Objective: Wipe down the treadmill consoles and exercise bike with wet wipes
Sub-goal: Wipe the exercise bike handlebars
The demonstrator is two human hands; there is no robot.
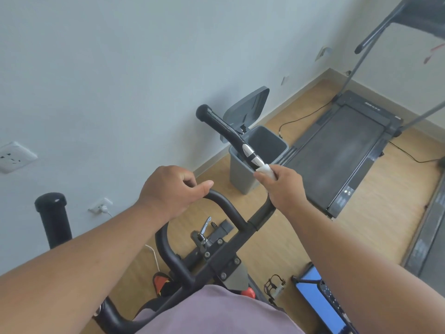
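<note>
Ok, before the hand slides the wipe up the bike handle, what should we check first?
1. Wet wipe in right hand: ok, pinched against the handlebar.
2. Left hand steadying the bike: ok, it grips the centre loop bar.
3. Path up the handlebar free: ok.
4. Bin ready for the used wipe: ok, lid up.
5. Wipe still wet: cannot tell.

Matt black handlebar (226, 208); wood-look floor (272, 239).
</note>
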